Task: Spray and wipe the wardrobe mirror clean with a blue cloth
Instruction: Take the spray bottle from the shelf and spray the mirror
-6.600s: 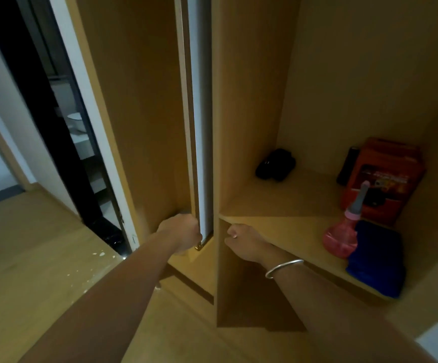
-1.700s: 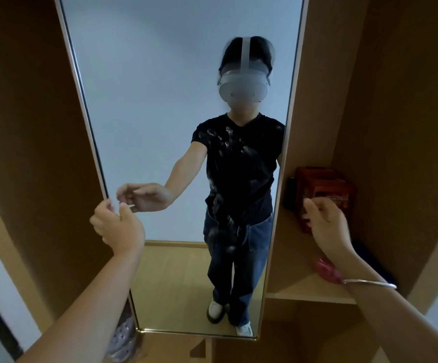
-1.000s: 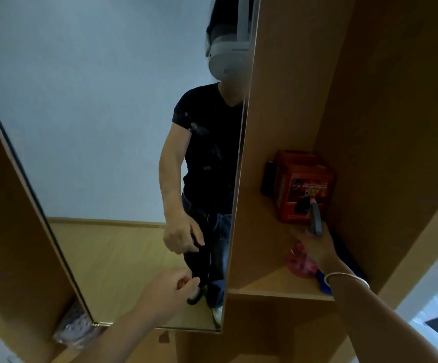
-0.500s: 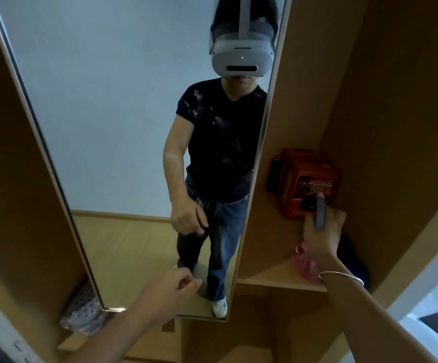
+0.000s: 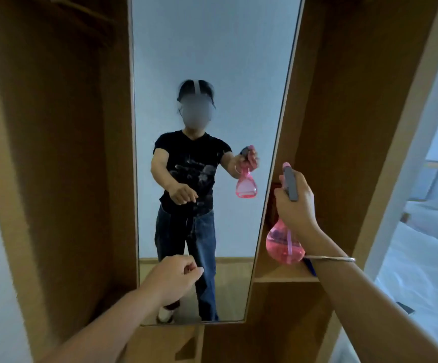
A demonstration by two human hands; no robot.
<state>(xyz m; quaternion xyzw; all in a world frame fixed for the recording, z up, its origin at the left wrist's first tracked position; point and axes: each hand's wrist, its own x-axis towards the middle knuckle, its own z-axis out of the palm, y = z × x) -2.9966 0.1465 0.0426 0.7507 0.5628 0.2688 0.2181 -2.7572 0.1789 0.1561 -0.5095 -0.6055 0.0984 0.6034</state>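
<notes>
Nearest me, my left hand [image 5: 173, 277] floats low before the glass, fingers loosely curled round nothing. My right hand [image 5: 295, 199] grips the neck of the pink spray bottle [image 5: 284, 244], lifted just above the shelf [image 5: 278, 277]. A sliver of blue cloth [image 5: 309, 267] shows behind the wrist. Beyond stands the tall wardrobe mirror [image 5: 207, 61].

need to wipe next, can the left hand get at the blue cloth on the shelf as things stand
Probably not directly. The left hand hangs empty in front of the mirror, and the cloth shows only as a sliver on the shelf behind the right hand, its forearm and the spray bottle.
</notes>
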